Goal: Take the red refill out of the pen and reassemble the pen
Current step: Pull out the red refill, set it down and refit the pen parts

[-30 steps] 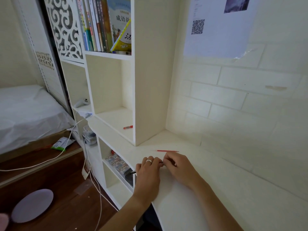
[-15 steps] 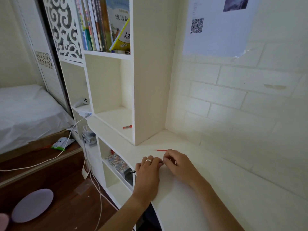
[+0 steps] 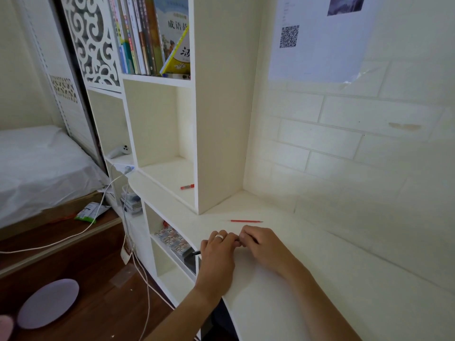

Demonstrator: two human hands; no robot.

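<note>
Clearly, the red refill [image 3: 246, 221] is seen lying flat on the white desk [image 3: 283, 303], outside the pen, just beyond the fingertips of both hands and apart from them. It is laid roughly crosswise, its thin tip pointing toward the shelf unit [image 3: 221, 119].

The pen [image 3: 196, 253] is held between the 2 hands, low over the desk near its front edge. Only a short dark end of it is shown, poking out past the outer side of the left hand [image 3: 218, 252]; the rest of the barrel is hidden beneath the fingers. The left hand is curled around the pen, knuckles up, with a ring [image 3: 219, 236] worn on 1 finger. The right hand [image 3: 264, 247] is closed in the same manner, its fingertips pressed against those of the left hand where the pen's other end is gripped. Whether the pen's parts are joined or separated cannot be told, since that spot is covered.

A second small red item [image 3: 187, 187] is seen on the open shelf compartment, well apart from the hands. Books [image 3: 152, 35] are stood in the compartment above it.
</note>
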